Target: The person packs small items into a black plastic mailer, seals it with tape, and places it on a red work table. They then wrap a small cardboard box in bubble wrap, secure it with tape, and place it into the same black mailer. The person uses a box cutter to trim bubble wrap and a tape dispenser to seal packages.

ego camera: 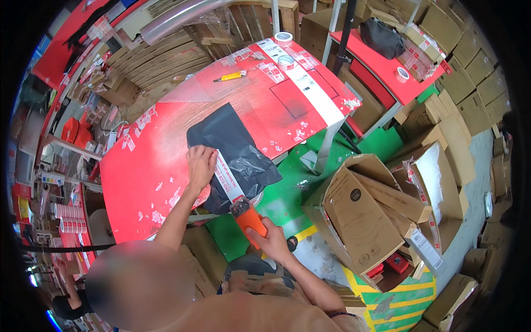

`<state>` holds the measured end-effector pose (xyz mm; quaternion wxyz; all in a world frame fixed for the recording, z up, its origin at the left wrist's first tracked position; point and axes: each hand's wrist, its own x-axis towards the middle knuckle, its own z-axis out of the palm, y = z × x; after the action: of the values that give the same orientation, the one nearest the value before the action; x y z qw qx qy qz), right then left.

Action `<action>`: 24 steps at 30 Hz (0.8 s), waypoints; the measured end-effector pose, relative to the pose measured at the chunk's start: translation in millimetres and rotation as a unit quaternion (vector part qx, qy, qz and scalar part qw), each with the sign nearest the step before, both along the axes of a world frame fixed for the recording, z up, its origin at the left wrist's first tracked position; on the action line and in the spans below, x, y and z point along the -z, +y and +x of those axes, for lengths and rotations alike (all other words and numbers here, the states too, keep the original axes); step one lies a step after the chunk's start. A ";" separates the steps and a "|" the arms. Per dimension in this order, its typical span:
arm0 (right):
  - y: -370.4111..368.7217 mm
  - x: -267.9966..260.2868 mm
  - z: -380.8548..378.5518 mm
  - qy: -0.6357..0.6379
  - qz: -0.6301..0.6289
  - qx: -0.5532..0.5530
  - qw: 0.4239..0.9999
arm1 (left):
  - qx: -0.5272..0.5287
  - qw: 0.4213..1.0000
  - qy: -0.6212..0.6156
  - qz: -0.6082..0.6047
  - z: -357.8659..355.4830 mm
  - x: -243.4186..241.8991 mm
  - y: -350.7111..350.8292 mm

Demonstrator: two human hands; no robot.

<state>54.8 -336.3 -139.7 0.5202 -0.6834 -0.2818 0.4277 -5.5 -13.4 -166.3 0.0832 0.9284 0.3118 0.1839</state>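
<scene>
A black plastic mailing bag [236,145] lies on the red worktable [145,166], with its near edge hanging past the table's edge. My left hand [202,164] presses on the bag's left side, at the end of a strip of white printed packing tape [226,176]. From there the tape runs to an orange tape dispenser [250,221], which my right hand [269,242] grips at the near end of the bag. A yellow utility knife [230,76] rests farther back on the table.
Rolls of tape [283,39] stand at the table's back corner. To the right is a large open cardboard box [352,216] holding folded cardboard and red boxes. A second red table [381,68] carries a black bag [382,38]. Wooden pallets [166,62] lie behind.
</scene>
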 end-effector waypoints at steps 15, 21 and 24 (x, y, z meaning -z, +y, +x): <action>-10.9 253.4 -7.6 0.004 -0.110 0.054 0.992 | -0.008 0.998 -0.030 -0.054 -0.4 60.6 17.7; 96.6 221.2 22.9 0.137 -0.210 -0.046 0.967 | -0.049 0.998 -0.032 -0.026 -8.0 65.0 10.6; 98.9 263.9 28.7 -0.092 -0.169 -0.021 0.981 | -0.045 0.998 -0.032 -0.035 6.5 58.5 8.6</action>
<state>83.5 -237.3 -403.6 0.3605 -0.7918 -0.2664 0.4150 1.0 -4.8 -224.8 0.1174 0.9036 0.3566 0.2062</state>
